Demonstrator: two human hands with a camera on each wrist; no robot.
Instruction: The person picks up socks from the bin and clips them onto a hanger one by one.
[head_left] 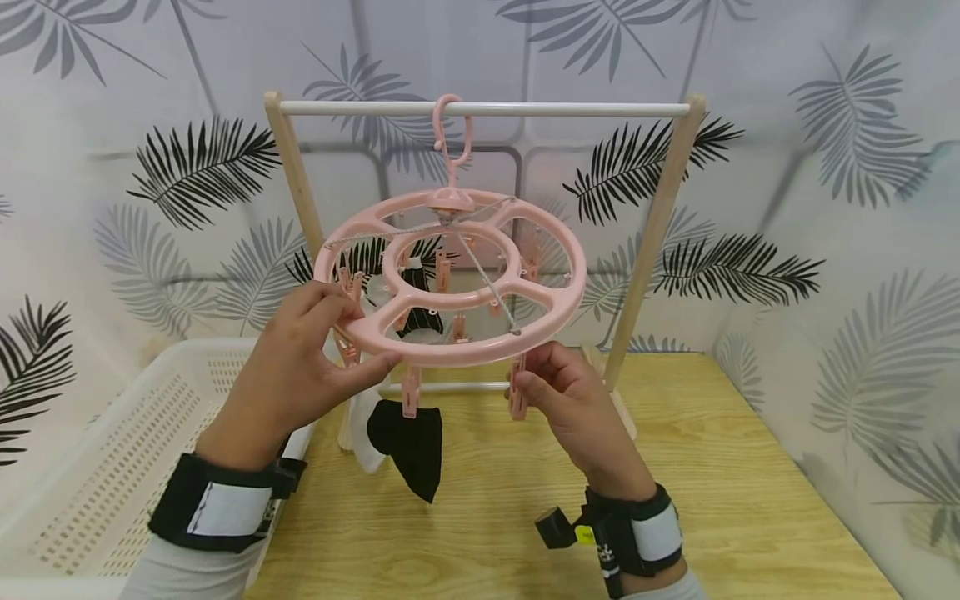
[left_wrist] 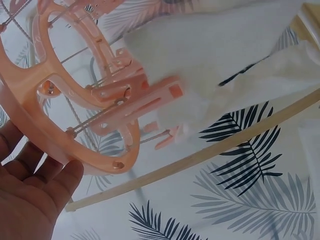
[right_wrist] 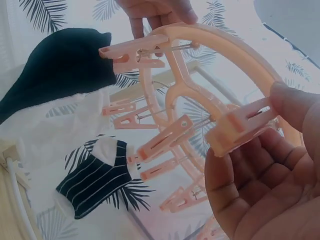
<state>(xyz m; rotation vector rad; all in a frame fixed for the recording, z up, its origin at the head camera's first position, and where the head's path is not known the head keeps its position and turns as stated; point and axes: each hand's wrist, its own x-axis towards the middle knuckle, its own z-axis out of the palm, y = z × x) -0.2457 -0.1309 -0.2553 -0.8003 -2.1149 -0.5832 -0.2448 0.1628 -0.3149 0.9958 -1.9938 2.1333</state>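
A pink round sock hanger (head_left: pixel 457 354) hangs by its hook from a white rail, its ring tilted toward me. My left hand (head_left: pixel 300 358) grips the ring's left front rim between thumb and fingers. At the right front, my right hand (head_left: pixel 577 408) pinches a pink clothespin (head_left: pixel 517 396) that dangles below the ring; in the right wrist view nothing shows in its jaws. Another clothespin (head_left: pixel 410 393) at the front left holds a black sock (head_left: pixel 420 454). Behind that hangs a white sock (head_left: pixel 363 429), and a black striped sock (right_wrist: pixel 97 182) is clipped farther back.
The rail (head_left: pixel 570 109) belongs to a stand with slanted wooden legs (head_left: pixel 660 225) on a wood-grain table (head_left: pixel 465 533). A white perforated basket (head_left: pixel 112 500) is at the left. Leaf-patterned cloth (head_left: pixel 825 125) covers the background.
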